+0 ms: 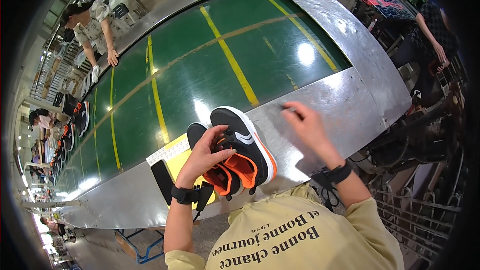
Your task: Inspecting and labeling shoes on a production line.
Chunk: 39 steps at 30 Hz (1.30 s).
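A pair of black sneakers with orange linings stands side by side on the metal edge of the table, toes pointing away from me. The right sneaker [253, 147] shows a white and orange sole; the left sneaker [218, 179] is partly hidden behind my hand. My left hand [212, 150] is closed over the tongue and lace area of the right sneaker. Off to the right, above the bare metal, my right hand [306, 126] has curled fingers and is slightly blurred. Something small and dark shows at its fingertips, too unclear to name.
A green conveyor belt [190, 80] with yellow stripes runs beyond the metal edge [125, 197]. A yellow sheet [177, 162] and a black phone-like slab [161, 182] lie left of the sneakers. More shoes [67, 135] line the far left. Co-workers [92, 32] stand around the table.
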### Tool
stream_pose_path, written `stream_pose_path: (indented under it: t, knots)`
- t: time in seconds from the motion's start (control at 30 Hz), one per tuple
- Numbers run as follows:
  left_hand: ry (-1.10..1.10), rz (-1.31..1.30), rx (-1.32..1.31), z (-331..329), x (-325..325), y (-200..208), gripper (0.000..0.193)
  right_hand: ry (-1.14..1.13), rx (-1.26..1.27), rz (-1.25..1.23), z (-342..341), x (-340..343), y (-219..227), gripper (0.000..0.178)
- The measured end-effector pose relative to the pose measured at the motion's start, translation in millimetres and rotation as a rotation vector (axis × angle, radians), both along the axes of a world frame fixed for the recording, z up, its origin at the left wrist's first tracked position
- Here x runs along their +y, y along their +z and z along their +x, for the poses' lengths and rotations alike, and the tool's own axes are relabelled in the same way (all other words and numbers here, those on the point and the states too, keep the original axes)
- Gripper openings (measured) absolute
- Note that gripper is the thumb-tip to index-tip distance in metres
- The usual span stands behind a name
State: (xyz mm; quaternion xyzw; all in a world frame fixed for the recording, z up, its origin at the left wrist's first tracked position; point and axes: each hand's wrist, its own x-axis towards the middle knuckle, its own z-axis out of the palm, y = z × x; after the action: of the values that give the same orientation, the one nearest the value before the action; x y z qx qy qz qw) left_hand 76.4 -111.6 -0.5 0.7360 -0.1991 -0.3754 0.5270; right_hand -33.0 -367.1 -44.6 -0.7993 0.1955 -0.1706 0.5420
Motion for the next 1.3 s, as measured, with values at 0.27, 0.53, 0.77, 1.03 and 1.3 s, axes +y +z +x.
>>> stream_pose_path:
  t: [0.27,0.53,0.77,1.03,1.3]
  knots:
    - [-0.024,0.009,-0.127,-6.5,-3.5,-7.2,0.064,0.311,0.107,0.148,-9.5,64.7,4.9,0.056]
    - [0.152,0.011,-0.629,-22.4,16.6,-4.8,0.052,0.088,0.153,-0.714,-29.7,6.6,-60.6,0.034]
    - [0.719,-0.030,-0.545,-54.9,81.1,-41.8,0.038,0.647,0.026,-0.628,-10.8,57.7,55.0,0.039]
    - [0.803,-0.337,-0.217,-80.1,76.1,-74.5,0.034,0.970,0.252,-0.888,-2.2,141.0,46.6,0.056]
    - [0.898,-0.337,-0.097,-78.5,86.5,-97.1,0.031,1.014,0.314,-0.968,-5.6,143.0,67.6,0.059]
